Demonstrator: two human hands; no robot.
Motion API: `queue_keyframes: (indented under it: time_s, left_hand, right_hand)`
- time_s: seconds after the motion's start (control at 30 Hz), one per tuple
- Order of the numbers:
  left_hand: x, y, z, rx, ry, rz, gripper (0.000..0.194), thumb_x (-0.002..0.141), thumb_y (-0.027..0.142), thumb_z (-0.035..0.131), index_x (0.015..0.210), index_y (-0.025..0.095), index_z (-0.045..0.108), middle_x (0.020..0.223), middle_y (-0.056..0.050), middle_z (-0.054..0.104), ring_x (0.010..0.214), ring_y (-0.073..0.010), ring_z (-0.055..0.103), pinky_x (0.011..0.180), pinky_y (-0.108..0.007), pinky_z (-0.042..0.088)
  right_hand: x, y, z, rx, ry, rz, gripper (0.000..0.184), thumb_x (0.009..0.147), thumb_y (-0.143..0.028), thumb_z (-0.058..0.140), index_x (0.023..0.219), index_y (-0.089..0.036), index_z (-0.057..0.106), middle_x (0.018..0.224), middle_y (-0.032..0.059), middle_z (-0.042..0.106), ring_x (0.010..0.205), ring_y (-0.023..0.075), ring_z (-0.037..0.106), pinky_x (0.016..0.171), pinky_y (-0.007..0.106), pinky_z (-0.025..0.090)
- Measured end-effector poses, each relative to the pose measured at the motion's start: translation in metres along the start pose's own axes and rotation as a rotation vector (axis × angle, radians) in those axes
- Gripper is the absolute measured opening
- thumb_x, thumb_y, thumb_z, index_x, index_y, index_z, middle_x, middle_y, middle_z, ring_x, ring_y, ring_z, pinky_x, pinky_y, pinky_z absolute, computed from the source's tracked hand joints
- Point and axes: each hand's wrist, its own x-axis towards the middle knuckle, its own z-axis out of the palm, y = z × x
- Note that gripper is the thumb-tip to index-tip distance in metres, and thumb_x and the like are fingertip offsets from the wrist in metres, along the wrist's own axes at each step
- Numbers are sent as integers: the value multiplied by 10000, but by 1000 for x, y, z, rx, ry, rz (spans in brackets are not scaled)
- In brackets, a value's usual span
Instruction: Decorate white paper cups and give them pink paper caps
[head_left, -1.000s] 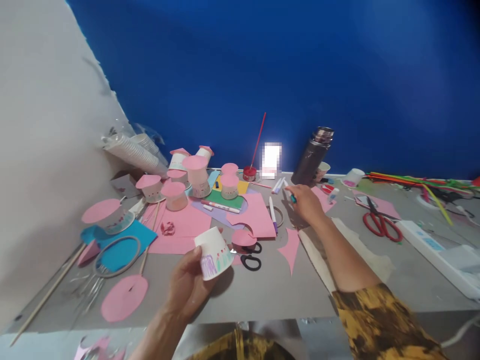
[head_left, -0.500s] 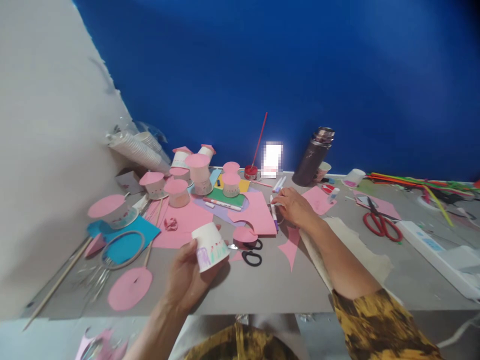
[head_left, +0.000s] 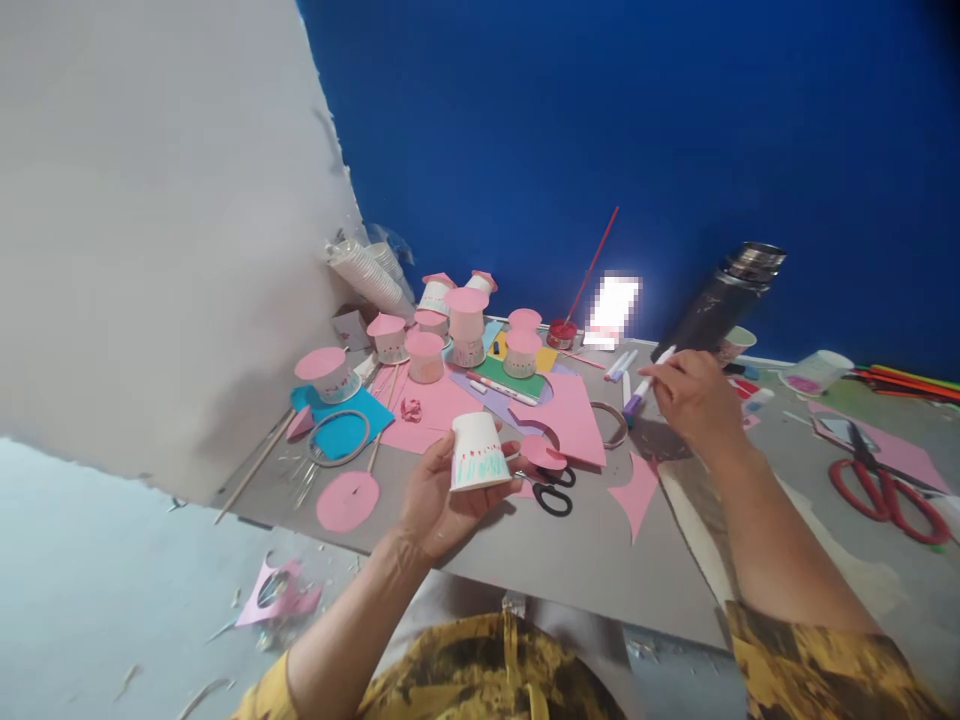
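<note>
My left hand (head_left: 442, 500) is closed round an upturned white paper cup (head_left: 478, 455), its side coloured with green strokes and small red marks. Over the table to the right, my right hand (head_left: 694, 400) pinches a white marker with a purple end (head_left: 646, 388), held at a slant. A second marker with a dark green tip (head_left: 628, 408) lies close beside it. Black-handled scissors (head_left: 553, 492) rest just right of the cup, partly under a pink paper disc (head_left: 541, 452). Several cups with pink paper tops, one of them a tall stack (head_left: 467, 330), stand behind my left hand.
A dark thermos (head_left: 716, 305) stands at the blue wall, behind my right hand. Red-handled scissors (head_left: 881, 495) lie at the right. Stacked white cups (head_left: 371, 275) lean in the left corner. A wooden stick (head_left: 255, 465) and a grey ring (head_left: 339, 438) lie at the left.
The view has swung so that the table things sit further right or left-tilted. My left hand has turned the cup, showing more green strokes. My right hand has lifted the purple-ended marker.
</note>
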Motion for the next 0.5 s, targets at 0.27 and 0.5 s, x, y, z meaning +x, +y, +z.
queue_keyframes:
  time_s: [0.27, 0.5]
  left_hand:
    - [1, 3, 0, -131, -85, -19, 616, 887, 423, 571, 1413, 105, 538, 1357, -247, 648, 1276, -392, 621, 1064, -560, 466]
    - [-4, 3, 1, -150, -141, 23, 510, 862, 522, 596, 1207, 155, 676, 1386, -192, 642, 1387, -369, 529, 1136, -509, 399]
  right_hand:
    - [6, -29, -13, 399, 277, 344, 307, 948, -467, 587, 928, -198, 736, 792, 60, 746, 584, 184, 627, 614, 321, 525]
    - [6, -38, -9, 505, 199, 366, 330, 912, -500, 614, 875, -198, 740, 763, 53, 762, 559, 179, 648, 581, 301, 522]
